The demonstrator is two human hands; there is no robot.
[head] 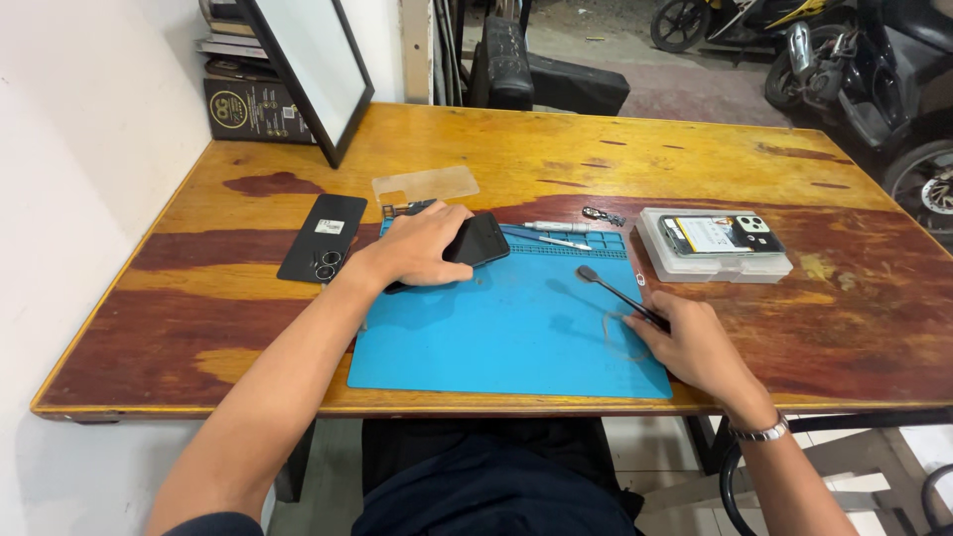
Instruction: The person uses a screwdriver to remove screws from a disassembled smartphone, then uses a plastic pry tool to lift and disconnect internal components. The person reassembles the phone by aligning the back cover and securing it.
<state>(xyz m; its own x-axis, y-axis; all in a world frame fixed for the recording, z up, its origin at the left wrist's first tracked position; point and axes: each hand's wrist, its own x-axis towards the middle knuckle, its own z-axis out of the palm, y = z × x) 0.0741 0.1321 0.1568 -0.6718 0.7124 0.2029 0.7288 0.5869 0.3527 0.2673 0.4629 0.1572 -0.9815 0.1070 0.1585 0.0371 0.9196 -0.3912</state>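
Head view looks down on a wooden worktop (695, 159) with a blue work mat (496, 337) in the middle. Left hand (422, 246) lies curled over a dark phone (476, 240) at the mat's far left corner, fingers wrapped round its near end. Just left of that hand a black back cover (323, 236) lies flat on the wood, and just beyond it sits a clear phone case (425, 185). Right hand (690, 342) rests on the mat's right edge, closed around a thin dark pry tool (615, 293) whose flat tip points up-left; a thin loop near its fingers is possibly a wire. Beyond the right hand a clear tray (715, 260) holds another opened phone (720, 234).
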